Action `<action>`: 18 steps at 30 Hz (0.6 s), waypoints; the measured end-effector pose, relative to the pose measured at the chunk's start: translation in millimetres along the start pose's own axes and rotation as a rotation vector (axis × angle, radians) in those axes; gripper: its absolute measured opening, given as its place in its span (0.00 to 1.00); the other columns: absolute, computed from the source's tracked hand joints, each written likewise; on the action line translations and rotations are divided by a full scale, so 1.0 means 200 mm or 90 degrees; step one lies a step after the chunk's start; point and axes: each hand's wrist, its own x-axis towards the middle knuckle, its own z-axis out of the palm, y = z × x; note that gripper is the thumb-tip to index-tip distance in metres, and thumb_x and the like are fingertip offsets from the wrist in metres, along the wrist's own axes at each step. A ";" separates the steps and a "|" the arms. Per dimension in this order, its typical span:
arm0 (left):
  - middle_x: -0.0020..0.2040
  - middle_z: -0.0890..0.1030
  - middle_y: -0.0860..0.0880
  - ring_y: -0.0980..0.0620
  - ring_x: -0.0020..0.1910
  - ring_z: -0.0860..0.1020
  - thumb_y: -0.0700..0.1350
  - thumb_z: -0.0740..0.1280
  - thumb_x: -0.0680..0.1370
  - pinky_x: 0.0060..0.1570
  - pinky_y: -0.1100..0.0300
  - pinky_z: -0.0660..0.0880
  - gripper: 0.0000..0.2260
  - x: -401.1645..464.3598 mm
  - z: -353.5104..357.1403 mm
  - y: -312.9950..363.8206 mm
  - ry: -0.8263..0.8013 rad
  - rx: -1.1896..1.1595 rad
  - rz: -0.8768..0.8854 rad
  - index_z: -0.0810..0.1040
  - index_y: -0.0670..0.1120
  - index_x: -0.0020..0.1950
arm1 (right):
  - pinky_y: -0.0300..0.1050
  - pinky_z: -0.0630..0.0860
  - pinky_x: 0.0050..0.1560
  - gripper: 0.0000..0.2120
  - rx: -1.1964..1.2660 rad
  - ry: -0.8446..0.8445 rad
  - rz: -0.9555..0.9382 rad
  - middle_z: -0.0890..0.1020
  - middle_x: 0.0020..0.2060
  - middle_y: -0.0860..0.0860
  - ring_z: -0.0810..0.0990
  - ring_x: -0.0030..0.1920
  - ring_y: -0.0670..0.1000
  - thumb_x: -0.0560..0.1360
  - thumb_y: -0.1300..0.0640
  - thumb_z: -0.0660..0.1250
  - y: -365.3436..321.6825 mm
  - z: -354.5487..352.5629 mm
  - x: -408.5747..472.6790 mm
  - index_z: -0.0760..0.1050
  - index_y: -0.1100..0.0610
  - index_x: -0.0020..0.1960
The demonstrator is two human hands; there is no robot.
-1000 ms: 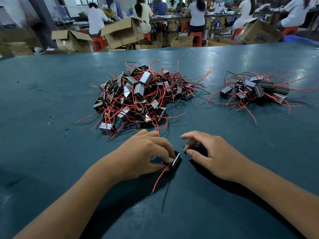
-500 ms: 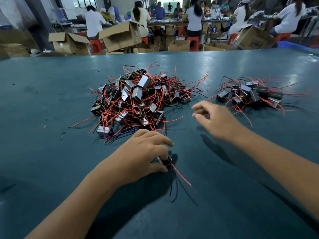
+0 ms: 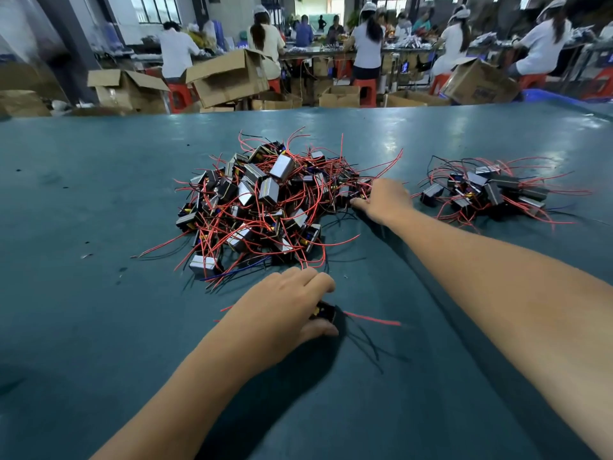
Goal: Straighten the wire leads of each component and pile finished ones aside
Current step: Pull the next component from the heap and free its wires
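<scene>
Reaching into the right edge of the big tangled pile (image 3: 265,207) w/ the right hand (image 3: 384,200); its fingers are digging in among the red leads, but can't tell if they're actually pinching a part yet. Left hand (image 3: 285,307) is gripping one small black component (image 3: 326,312) down on the green table (image 3: 99,327), fingers curled round it, its red lead (image 3: 374,319) trailing out to the right. Finished pile (image 3: 491,192) is sitting well apart, far right. Risk here: leads in that heap are looping thru each other, so pulling one part is prob dragging neighbours along & scattering them. Also, w/ eyes on the heap, the left-hand grip could be kinking the wires it's covering.
</scene>
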 end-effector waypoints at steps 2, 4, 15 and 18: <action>0.64 0.73 0.55 0.54 0.63 0.69 0.64 0.62 0.79 0.59 0.62 0.63 0.24 0.00 0.01 -0.01 0.017 0.006 -0.013 0.67 0.52 0.70 | 0.50 0.74 0.49 0.23 0.010 0.024 0.002 0.81 0.50 0.61 0.79 0.54 0.62 0.74 0.38 0.69 0.00 0.00 -0.01 0.76 0.60 0.48; 0.64 0.73 0.56 0.54 0.63 0.70 0.65 0.60 0.79 0.58 0.61 0.63 0.24 0.00 0.02 -0.02 0.024 0.007 -0.025 0.68 0.52 0.69 | 0.49 0.73 0.45 0.23 0.057 0.047 0.009 0.82 0.46 0.60 0.80 0.50 0.62 0.74 0.39 0.69 0.00 -0.03 -0.04 0.75 0.61 0.46; 0.55 0.74 0.56 0.53 0.56 0.72 0.66 0.60 0.79 0.54 0.59 0.66 0.19 0.00 0.04 -0.04 0.016 0.027 -0.046 0.73 0.53 0.60 | 0.52 0.77 0.45 0.18 0.430 0.101 -0.084 0.84 0.39 0.59 0.82 0.40 0.58 0.72 0.45 0.74 0.14 -0.35 -0.53 0.78 0.60 0.49; 0.54 0.74 0.56 0.54 0.55 0.71 0.66 0.60 0.78 0.49 0.62 0.62 0.19 0.00 0.03 -0.04 0.014 0.019 -0.050 0.73 0.53 0.59 | 0.53 0.81 0.46 0.13 0.469 0.008 -0.086 0.85 0.40 0.52 0.83 0.39 0.50 0.72 0.45 0.74 0.19 -0.35 -0.69 0.79 0.53 0.50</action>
